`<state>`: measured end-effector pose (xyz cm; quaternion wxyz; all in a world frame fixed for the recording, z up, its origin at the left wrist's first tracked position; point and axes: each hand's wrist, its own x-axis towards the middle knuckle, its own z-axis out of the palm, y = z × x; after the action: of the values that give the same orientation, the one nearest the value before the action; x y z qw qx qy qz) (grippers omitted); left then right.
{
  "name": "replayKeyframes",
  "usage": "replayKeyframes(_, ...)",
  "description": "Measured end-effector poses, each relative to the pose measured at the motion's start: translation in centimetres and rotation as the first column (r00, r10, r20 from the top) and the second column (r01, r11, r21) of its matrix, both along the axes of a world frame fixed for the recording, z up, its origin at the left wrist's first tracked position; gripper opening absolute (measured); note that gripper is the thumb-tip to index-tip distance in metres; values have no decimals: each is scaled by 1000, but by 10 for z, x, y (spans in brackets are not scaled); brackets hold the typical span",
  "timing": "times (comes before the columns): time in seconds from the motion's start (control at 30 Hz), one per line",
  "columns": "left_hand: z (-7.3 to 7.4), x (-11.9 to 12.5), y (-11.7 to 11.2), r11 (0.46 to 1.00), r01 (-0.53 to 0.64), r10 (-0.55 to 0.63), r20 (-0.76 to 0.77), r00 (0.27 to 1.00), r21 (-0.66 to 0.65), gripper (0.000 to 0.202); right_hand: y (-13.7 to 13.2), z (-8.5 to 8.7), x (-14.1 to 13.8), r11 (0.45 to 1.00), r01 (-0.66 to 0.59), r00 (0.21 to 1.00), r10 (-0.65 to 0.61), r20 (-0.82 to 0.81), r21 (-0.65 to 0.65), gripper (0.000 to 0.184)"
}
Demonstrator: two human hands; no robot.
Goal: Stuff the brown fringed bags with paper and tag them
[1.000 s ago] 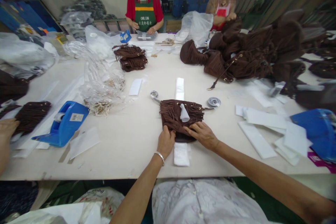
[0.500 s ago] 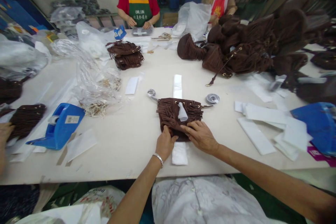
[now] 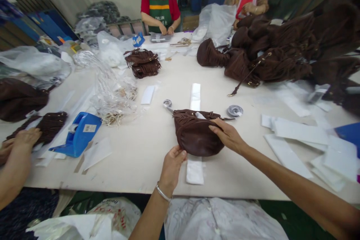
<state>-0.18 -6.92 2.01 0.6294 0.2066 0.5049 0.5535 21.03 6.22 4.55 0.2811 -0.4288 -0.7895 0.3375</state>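
Observation:
A dark brown fringed bag (image 3: 199, 138) lies in front of me with its smooth rounded bottom turned up toward me. My right hand (image 3: 229, 135) grips its upper right edge, thumb on the near face. At the lower left edge, my left hand (image 3: 172, 167) pinches the bag between thumb and curled fingers. Under the bag runs a folded white paper strip (image 3: 195, 172), showing above and below it. Wrapped coils sit on both sides, a left coil (image 3: 167, 104) and a right coil (image 3: 235, 111). White stuffing (image 3: 200, 115) peeks out at the bag's top.
A blue tape dispenser (image 3: 81, 135) stands left, beside a co-worker's hands (image 3: 26, 138) on another fringed bag. Heaped brown bags (image 3: 275, 48) fill the right back. White sheets (image 3: 300, 127) lie right. Clear plastic bags (image 3: 98, 71) are at left. Two people stand across the table.
The bag's near side has been lifted and folded up, so its smooth bottom now shows. My right hand moved up its right edge. A co-worker's hands came further into view at left.

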Motion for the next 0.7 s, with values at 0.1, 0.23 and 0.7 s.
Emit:
replayKeyframes(0.1,2,18,3,996,-12,5,78,997,93,46,13,7,2,989,1,998,-9,-55,-147,32)
replayKeyframes(0.23,-19,52,0,993,-103,89,206,974,56,41,21,5,3,948,-41,991,-3,-135,-316,37)
replayKeyframes(0.7,-23,69,28,977,-169,155,112,982,133,49,47,1,8,778,-126,953,-78,-294,-615,38)
